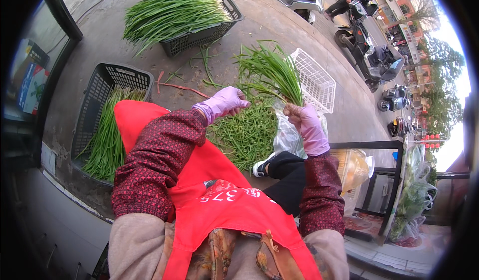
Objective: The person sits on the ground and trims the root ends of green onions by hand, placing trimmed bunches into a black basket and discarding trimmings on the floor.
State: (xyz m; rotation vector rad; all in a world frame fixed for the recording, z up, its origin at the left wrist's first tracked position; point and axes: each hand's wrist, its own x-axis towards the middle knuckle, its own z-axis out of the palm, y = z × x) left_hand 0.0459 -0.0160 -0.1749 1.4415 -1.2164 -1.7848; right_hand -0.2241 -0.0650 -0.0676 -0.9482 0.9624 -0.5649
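Observation:
My right hand [307, 127], in a pale purple glove with bare fingertips, grips a bunch of long green garlic chives [278, 72] near its lower ends. The leaves fan up and to the left. My left hand [223, 104], gloved alike, hovers to the left of the bunch with its fingers curled in; I see nothing between them. Beneath both hands a heap of green trimmings [249, 132] lies on the ground. A clear plastic bag [286, 137] sits at the heap's right side, partly behind my right wrist.
Dark plastic crates of chives stand at the left [84, 130] and at the top [198, 36]. A white crate [318, 81] lies beyond the bunch. Red ribbon [183, 88] trails over the pavement. A black-framed stand [396, 182] is at the right; scooters [359, 48] and a person [348, 1] are farther off.

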